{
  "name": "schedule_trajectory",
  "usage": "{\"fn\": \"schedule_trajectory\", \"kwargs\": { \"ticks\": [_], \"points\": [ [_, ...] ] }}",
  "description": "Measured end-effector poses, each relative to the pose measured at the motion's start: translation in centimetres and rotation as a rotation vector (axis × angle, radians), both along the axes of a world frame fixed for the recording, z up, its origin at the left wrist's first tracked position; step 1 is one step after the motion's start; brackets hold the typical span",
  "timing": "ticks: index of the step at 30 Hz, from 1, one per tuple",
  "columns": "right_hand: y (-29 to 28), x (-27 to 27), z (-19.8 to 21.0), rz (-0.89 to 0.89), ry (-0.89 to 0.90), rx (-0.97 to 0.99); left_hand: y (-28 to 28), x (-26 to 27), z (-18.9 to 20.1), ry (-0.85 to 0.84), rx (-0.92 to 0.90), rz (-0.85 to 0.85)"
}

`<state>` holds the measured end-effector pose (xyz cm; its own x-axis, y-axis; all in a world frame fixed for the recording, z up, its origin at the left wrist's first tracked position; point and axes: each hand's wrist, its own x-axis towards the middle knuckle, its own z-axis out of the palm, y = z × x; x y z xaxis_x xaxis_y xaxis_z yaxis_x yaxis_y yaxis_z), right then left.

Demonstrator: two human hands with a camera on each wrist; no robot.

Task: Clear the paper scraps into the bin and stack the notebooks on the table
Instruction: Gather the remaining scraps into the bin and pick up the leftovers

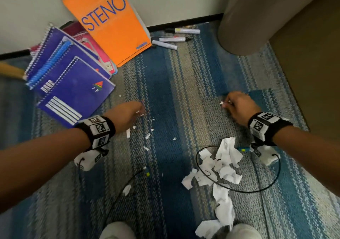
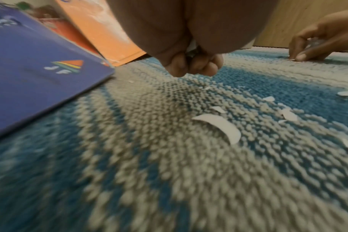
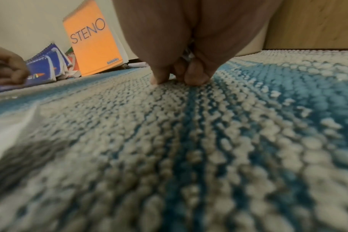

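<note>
Striped carpet [image 1: 165, 77] in head view, orange steno pad [image 1: 110, 25] against wall, my hands both below it, paper scraps [image 1: 222, 165] nearer me; left wrist view: left hand [image 2: 189, 47] pinching scraps; right wrist view: right hand [image 3: 189, 51] pinching a scrap at carpet.

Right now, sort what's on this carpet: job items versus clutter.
Job: torn white paper scraps, tall grey bin, orange STENO spiral notebook, purple spiral notebooks, pink notebooks.
Clutter: white marker pens, thin black cable loop.
</note>
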<state>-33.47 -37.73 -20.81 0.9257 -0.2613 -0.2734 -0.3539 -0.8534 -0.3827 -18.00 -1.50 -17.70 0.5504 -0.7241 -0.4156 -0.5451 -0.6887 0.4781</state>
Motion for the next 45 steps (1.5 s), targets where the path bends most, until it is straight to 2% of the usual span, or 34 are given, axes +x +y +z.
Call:
{"fn": "schedule_trajectory", "kwargs": {
  "ticks": [6, 10, 13, 16, 19, 23, 27, 33, 38, 43, 45],
  "points": [
    [-0.5, 0.2, -0.3, 0.076, 0.031, -0.042, 5.8, -1.5, 0.3, -0.099, 0.032, -0.138],
    [-0.3, 0.3, 0.4, 0.090, 0.021, -0.070, 7.6, -2.1, -1.3, -0.106, 0.076, -0.151],
    [1.0, 1.3, 2.1, 0.060, -0.042, -0.046, 7.0, -2.2, -3.2, -0.049, 0.056, -0.072],
    [4.0, 2.8, 3.9, 0.118, -0.051, 0.009, 6.7, -2.3, -4.2, -0.035, -0.031, 0.018],
    [8.9, 4.3, 4.9, 0.287, 0.008, 0.143, 7.1, -2.8, -4.8, -0.084, -0.127, 0.061],
    [15.7, 6.0, 3.7, 0.508, 0.088, 0.240, 7.1, -3.1, -4.8, -0.105, -0.241, 0.187],
    [20.1, 6.1, 1.7, 0.569, 0.113, 0.285, 7.2, -3.0, -4.8, -0.138, -0.312, 0.194],
    [19.9, 6.2, -0.3, 0.592, 0.020, 0.296, 6.3, -3.5, -5.3, -0.162, -0.231, 0.171],
    [19.9, 6.1, -0.9, 0.584, -0.046, 0.277, 5.7, -3.5, -5.3, -0.147, -0.357, 0.231],
    [20.1, 6.2, -0.5, 0.601, 0.029, 0.186, 4.9, -3.2, -5.3, -0.136, -0.265, 0.204],
    [19.9, 6.2, -0.2, 0.568, 0.037, 0.240, 5.0, -3.2, -5.1, -0.088, -0.281, 0.195]
  ]
}}
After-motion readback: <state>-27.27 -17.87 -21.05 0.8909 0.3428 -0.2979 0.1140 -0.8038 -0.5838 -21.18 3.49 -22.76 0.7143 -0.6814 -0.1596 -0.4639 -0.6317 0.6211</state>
